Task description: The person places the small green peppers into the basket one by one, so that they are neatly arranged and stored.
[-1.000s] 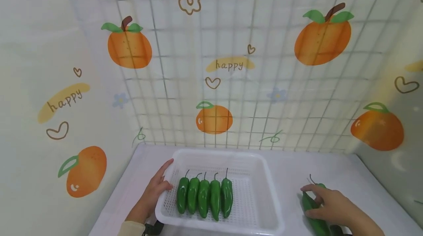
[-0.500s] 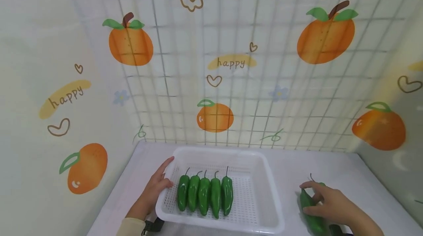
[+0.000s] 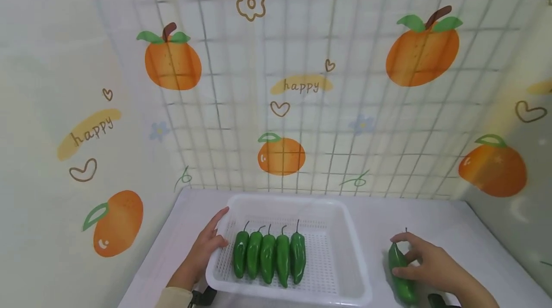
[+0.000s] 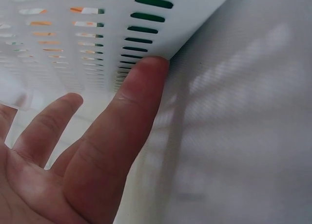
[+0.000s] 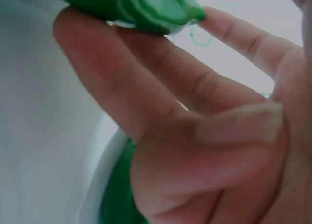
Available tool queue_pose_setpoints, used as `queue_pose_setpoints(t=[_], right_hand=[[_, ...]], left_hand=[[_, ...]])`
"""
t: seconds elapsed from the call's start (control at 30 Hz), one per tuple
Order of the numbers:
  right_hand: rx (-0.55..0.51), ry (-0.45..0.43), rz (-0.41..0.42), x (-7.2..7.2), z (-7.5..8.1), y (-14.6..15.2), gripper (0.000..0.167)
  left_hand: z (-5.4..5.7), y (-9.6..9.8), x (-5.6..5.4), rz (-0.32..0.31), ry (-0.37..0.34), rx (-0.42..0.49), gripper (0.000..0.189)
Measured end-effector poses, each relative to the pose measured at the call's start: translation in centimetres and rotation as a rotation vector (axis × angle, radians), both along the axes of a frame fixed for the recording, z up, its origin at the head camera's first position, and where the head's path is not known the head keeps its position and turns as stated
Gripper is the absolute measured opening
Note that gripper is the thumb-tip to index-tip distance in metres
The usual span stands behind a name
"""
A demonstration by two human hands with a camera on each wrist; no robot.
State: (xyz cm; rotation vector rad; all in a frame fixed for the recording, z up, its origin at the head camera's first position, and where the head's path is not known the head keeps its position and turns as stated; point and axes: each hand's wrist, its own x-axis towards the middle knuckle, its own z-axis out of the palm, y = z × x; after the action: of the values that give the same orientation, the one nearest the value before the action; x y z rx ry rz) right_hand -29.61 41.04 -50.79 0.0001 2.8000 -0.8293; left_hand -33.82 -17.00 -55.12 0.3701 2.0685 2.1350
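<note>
My left hand (image 3: 206,243) rests against the left side of a white plastic basket (image 3: 351,260), fingers spread. In the left wrist view, a fingertip (image 4: 151,68) touches the slotted wall (image 4: 97,83). Several green chili peppers (image 3: 268,257) lie side by side in the basket, stems pointing away. To the basket's right, my right hand (image 3: 431,262) holds another green chili pepper (image 3: 404,289) near its pointed end, between thumb and fingers. The right wrist view shows this held pepper (image 5: 156,9) at the fingertips. Behind the hand a thin stem (image 3: 406,230) sticks up; the rest is hidden.
The white table (image 3: 371,212) meets a pale curtain (image 3: 302,126) printed with oranges, hearts and the word happy. A wire grid shows through it. Dark wrist straps sit by the left wrist (image 3: 203,297) and by the right wrist (image 3: 437,300).
My right hand has shifted the held pepper slightly leftward and turned it more upright. The second pepper behind it is now mostly covered. My left hand stays at the basket.
</note>
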Motion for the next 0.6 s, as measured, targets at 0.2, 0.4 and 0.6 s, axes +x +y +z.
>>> queue_pose_setpoints(t=[0.2, 0.4, 0.6], right_hand=[[-0.036, -0.026, -0.032, -0.1, 0.3, -0.1, 0.094], [-0.096, -0.018, -0.002, -0.3, 1.4, -1.3, 0.091], [-0.183, 0.025, 0.061, -1.0, 4.8, -2.5, 0.086]], left_hand=[[-0.1, 0.4, -0.4, -0.014, 0.006, 0.005, 0.084], [-0.5, 0.1, 0.0, -0.011, -0.017, 0.011, 0.085], [-0.5, -0.1, 0.0, -0.006, -0.003, 0.009, 0.084]])
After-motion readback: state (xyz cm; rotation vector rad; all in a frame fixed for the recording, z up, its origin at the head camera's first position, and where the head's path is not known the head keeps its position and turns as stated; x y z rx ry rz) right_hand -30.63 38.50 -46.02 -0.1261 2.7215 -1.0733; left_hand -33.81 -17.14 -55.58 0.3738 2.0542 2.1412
